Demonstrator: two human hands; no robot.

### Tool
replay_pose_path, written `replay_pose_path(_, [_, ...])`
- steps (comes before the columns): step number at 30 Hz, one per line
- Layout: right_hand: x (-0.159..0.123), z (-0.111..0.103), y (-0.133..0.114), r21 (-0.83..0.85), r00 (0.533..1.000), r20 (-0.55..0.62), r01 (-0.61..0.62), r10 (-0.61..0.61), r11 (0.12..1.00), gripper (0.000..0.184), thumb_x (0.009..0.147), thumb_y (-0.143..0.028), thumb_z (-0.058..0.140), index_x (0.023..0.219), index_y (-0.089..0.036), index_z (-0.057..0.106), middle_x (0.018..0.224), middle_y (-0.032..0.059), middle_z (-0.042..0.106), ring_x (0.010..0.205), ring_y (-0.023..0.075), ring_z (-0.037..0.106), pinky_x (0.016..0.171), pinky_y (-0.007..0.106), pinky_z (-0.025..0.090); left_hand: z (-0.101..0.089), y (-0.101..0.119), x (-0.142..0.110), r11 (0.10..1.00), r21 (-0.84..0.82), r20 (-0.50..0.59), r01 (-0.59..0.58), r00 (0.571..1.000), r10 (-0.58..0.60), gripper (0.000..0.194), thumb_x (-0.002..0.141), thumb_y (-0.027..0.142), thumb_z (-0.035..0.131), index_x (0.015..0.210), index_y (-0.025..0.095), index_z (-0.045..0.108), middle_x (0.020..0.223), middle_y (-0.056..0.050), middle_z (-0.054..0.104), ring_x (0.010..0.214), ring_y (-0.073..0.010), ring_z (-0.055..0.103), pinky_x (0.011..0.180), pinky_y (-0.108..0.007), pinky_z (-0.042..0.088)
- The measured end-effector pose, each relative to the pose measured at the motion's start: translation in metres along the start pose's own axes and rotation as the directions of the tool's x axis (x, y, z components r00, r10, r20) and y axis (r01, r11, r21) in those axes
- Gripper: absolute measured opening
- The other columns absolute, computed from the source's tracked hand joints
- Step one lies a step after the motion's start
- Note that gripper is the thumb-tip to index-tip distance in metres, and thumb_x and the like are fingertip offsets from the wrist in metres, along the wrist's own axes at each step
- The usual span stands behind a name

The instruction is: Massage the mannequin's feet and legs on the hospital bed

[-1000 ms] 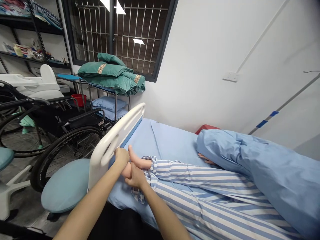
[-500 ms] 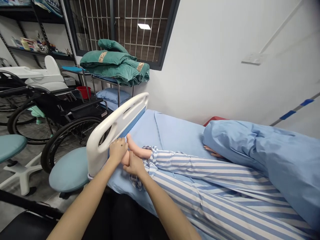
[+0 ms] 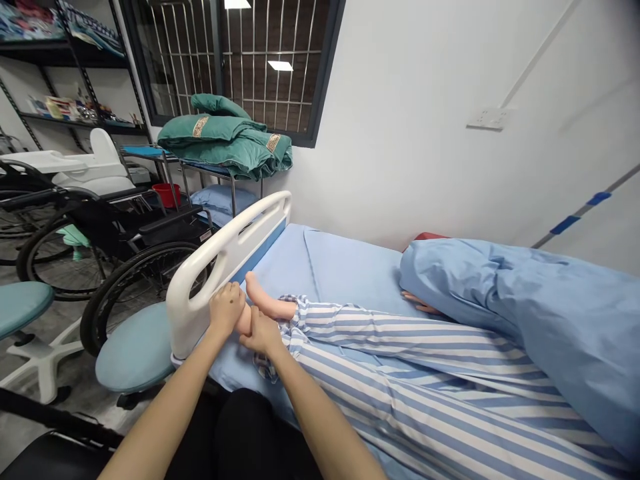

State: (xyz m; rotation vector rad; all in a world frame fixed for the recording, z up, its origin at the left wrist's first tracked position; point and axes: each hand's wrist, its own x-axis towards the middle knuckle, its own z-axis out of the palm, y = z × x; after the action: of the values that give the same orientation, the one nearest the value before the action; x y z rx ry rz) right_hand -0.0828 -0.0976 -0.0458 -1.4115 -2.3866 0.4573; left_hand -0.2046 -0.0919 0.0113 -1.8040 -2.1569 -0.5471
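Observation:
Both my hands are on the near foot of a figure lying on the bed. My left hand wraps over the toe end of this foot, close to the white bed end board. Around the ankle, my right hand is closed, with the thumb on the near side. Just beyond, the far foot points up, untouched. Blue-and-white striped trousers cover both legs. A hand of the figure shows from under the blue quilt.
At left stand a black wheelchair and a round teal stool. Green folded quilts lie on a rack below the barred window. The wall runs along the bed's far side.
The view has shifted slightly, so the scene sits a little further left and lower. Both my hands keep the same hold on the near foot and ankle.

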Motion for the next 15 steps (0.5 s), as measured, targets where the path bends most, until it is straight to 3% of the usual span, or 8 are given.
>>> replay_pose_path(4, [-0.001,-0.004,-0.003,-0.008,1.0,0.014,-0.011,0.011,1.0,0.048,0.063,-0.041,0.059,0.102,-0.019,0.041,0.096,0.008,0.058,0.081,0.0247,0.057,0.067,0.033,0.043,-0.007,0.0,0.009,0.999,0.04,0.133,0.021,0.991,-0.026,0.033,0.085,0.028,0.032,0.092,0.015,0.062,0.079,-0.011,0.065,0.074,-0.0237,0.062,0.065,-0.032,0.041])
replay_pose_path(10, [-0.002,-0.012,-0.008,0.046,1.0,0.019,-0.021,0.021,0.999,0.044,0.063,-0.038,0.059,0.1,-0.019,0.043,0.093,0.0068,0.059,0.081,0.024,0.056,0.066,0.032,0.042,-0.015,0.002,0.023,0.995,0.054,0.263,-0.086,0.962,0.069,0.033,0.084,0.026,0.035,0.088,0.012,0.064,0.084,-0.016,0.065,0.08,-0.0249,0.062,0.067,-0.034,0.043])
replay_pose_path(15, [0.001,-0.012,-0.003,0.221,0.996,-0.088,0.034,-0.015,0.975,0.032,0.068,-0.035,0.055,0.096,-0.02,0.049,0.095,0.0055,0.059,0.086,0.0218,0.054,0.072,0.031,0.043,-0.012,-0.011,0.028,0.999,-0.038,0.32,-0.026,0.947,0.037,0.03,0.082,0.032,0.039,0.087,0.016,0.064,0.086,-0.012,0.067,0.081,-0.0229,0.062,0.069,-0.032,0.043])
